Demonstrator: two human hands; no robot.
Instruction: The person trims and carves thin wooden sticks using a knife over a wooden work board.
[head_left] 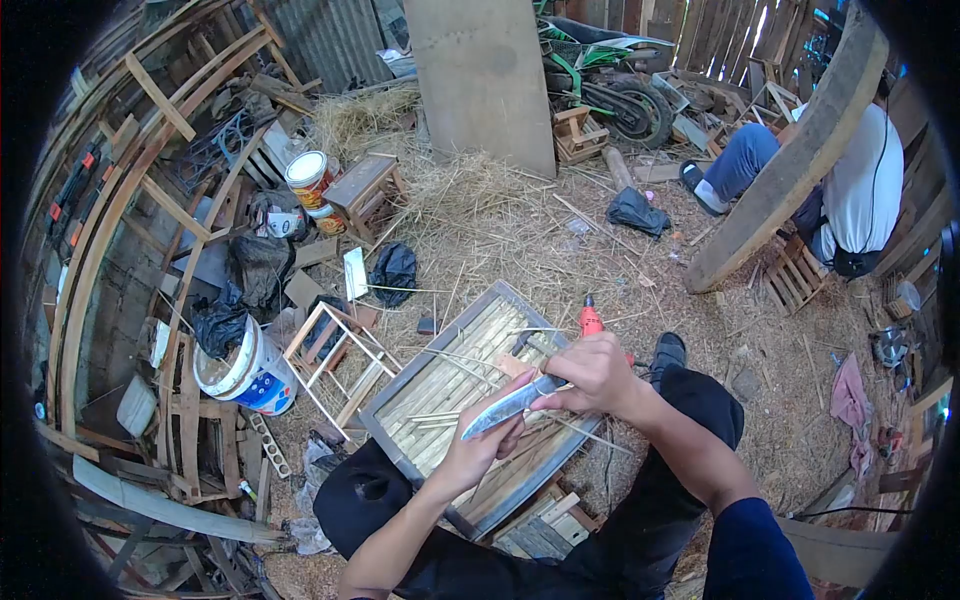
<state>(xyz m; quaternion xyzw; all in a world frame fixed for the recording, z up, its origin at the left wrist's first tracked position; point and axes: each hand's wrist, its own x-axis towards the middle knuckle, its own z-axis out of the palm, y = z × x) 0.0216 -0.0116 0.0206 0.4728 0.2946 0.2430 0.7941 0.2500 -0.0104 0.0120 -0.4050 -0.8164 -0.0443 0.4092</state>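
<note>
My right hand (592, 378) is closed around the handle of a knife. The knife's broad grey blade (505, 408) points down to the left, over my left hand (478, 450). My left hand has its fingers curled close under the blade; what it grips is hidden. Below both hands, a dark-framed panel (384, 408) filled with rows of pale split strips (440, 392) lies across my lap. Loose thin strips (432, 416) rest on it. A hammer (527, 338) lies at its far edge, and a red power drill (590, 318) is just beyond my right hand.
A small wooden frame (318, 352) and a white bucket (262, 378) stand left. Farther back are a wooden stool (362, 184), a paint can (306, 170), a large board (480, 80) and a motorbike (610, 85). Another person (865, 180) sits right, behind a curved timber (800, 165). Straw covers the floor.
</note>
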